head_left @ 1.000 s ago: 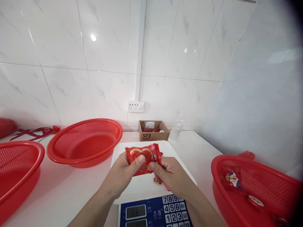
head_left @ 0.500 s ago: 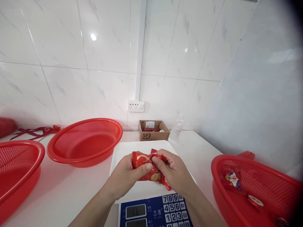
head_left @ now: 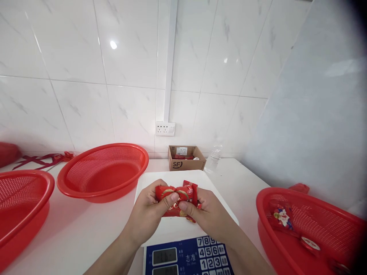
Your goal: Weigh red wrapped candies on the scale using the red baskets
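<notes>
Red packet (head_left: 179, 193) held two-handed above a scale (head_left: 155, 233)

The left hand (head_left: 149, 210) and right hand (head_left: 208, 210) were clamped on opposite ends of the packet, thumbs (head_left: 169, 200) pressing its printed face, probably to steady the soft wrapper; it was over the white tray (head_left: 172, 177), with the blue panel (head_left: 183, 246) on the near side, presumably for easy reading; red baskets (head_left: 83, 194) stood to the left and another (head_left: 266, 229) to the right, likely for easy reach.

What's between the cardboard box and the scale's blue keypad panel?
In the head view, the scale's white platform lies between the cardboard box and blue keypad panel; the left hand and right hand hold red packaging over it.
</notes>
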`<control>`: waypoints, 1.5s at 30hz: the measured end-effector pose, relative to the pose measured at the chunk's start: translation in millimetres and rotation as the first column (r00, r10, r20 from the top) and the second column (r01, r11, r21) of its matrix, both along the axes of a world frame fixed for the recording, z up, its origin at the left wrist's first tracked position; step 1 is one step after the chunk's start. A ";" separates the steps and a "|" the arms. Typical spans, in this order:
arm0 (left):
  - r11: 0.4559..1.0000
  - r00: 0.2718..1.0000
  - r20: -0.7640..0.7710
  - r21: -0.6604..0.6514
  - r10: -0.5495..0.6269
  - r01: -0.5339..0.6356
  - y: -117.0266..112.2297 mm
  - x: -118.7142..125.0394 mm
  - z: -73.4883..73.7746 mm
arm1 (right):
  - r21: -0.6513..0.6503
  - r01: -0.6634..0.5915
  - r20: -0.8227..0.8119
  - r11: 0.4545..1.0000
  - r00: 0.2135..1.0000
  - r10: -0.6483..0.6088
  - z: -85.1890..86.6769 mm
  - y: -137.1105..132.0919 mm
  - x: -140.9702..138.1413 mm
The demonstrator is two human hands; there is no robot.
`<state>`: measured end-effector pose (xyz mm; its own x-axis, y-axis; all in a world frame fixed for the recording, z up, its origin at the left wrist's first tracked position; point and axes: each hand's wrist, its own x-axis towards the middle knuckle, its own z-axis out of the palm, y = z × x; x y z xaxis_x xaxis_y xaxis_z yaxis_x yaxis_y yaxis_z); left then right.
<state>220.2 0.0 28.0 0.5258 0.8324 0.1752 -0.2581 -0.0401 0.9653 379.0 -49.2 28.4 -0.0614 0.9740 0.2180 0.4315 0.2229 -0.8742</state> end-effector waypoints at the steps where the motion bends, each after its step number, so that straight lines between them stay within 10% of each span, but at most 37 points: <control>1: 1.000 1.000 0.008 -0.006 -0.004 0.004 0.1 0.0 0.2 | 0.007 -0.007 -0.010 1.000 1.000 0.007 0.2 -0.1 -0.5; 20: 0.977 0.978 0.039 0.063 0.203 -0.205 2.2 -0.4 -5.5 | 0.012 -0.256 -0.107 0.967 0.961 0.255 2.8 0.4 -7.4; 27: 0.976 0.981 0.004 0.098 0.195 -0.194 0.4 2.0 -3.8 | 0.032 -0.150 -0.060 0.988 0.987 0.151 1.0 -2.5 -8.3; 37: 0.980 0.989 -0.148 0.194 -0.013 0.042 2.0 2.3 -2.7 | -0.047 0.089 -0.292 0.995 0.951 -0.099 -2.0 -0.1 -3.2; 45: 0.987 0.991 -0.081 0.118 -0.104 0.113 3.2 0.4 -6.1 | 0.038 -0.047 -0.481 0.998 0.875 0.060 8.4 -4.0 -12.3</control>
<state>220.6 3.2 21.9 0.6269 0.7446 0.2294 -0.1951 -0.1350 0.9714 366.6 -53.2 36.7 0.0057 0.9662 0.2577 -0.0551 0.2576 -0.9647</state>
